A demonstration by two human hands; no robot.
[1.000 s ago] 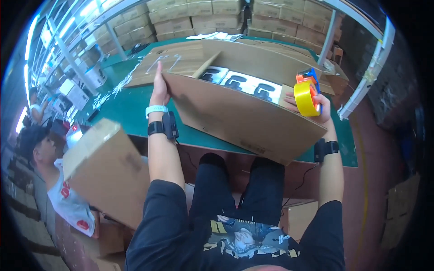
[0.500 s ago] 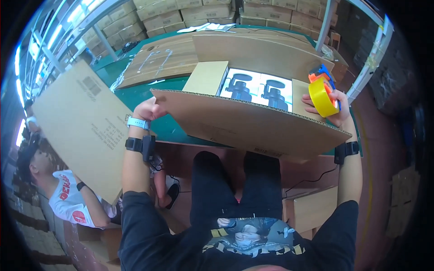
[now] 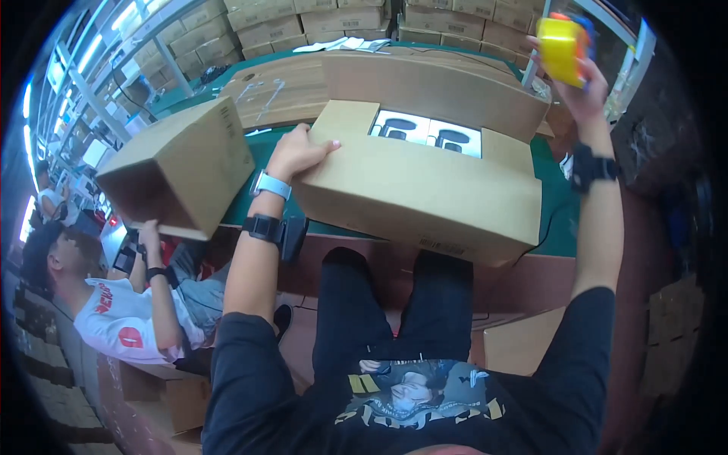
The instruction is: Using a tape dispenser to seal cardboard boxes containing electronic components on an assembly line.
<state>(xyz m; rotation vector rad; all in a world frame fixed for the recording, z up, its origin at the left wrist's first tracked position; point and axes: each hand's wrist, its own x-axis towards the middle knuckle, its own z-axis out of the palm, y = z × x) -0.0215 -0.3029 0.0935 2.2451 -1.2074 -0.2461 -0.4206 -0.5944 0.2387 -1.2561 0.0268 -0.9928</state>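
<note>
A large cardboard box [image 3: 425, 178] stands at the near edge of the green table. Its far flap [image 3: 432, 87] is raised, the side flaps lie inward, and the near flap lies over the front part of the top. In the remaining gap, two white packages [image 3: 428, 135] with dark device pictures show. My left hand [image 3: 298, 154] grips the box's left corner, thumb on the near flap. Up at the right, away from the box, my right hand [image 3: 588, 87] is closed around a tape dispenser [image 3: 561, 49] with a yellow roll, blurred by motion.
At the left, a co-worker [image 3: 125, 311] holds an open cardboard box [image 3: 186, 167] tilted over the table. Behind my box lies a wooden board [image 3: 280, 91] with white cloths [image 3: 345, 45]. Stacked cartons line the back. A metal post [image 3: 641, 57] stands at the right.
The near flap has gone from sticking out toward me to lying over the box. My right hand has lifted the tape dispenser off it. The co-worker's flat cardboard is now an opened box.
</note>
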